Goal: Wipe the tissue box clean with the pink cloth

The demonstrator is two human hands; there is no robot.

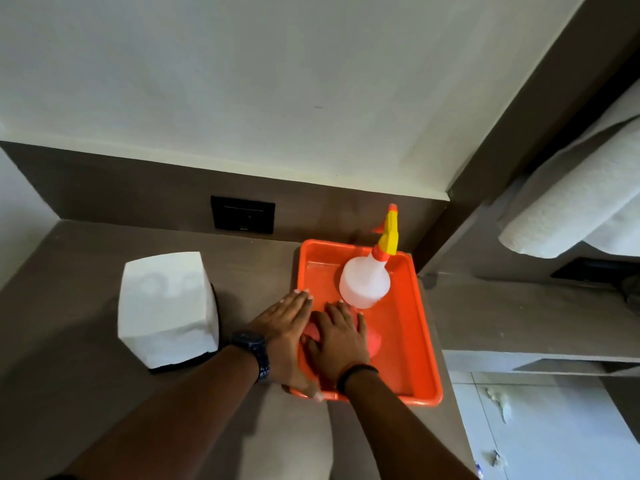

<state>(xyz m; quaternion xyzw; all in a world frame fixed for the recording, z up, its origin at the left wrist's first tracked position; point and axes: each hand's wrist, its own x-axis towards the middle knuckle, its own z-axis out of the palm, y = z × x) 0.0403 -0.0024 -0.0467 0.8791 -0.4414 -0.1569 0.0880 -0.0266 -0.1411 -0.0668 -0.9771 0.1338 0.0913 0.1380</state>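
The tissue box [168, 308] is a white cube with a dark base, standing on the brown counter at the left. The pink cloth [373, 339] lies in the orange tray [420, 344] to the right, mostly hidden under my hands. My right hand [341, 337] lies flat on the cloth with fingers spread. My left hand [282, 327] rests flat across the tray's left rim, fingers extended, touching the cloth's left edge. Neither hand visibly grips anything.
A white spray bottle [363, 282] with a yellow and orange trigger stands at the tray's far side. A black wall socket [243, 214] sits on the backsplash. White towels [581, 202] hang at the right. The counter [69, 323] ends just right of the tray.
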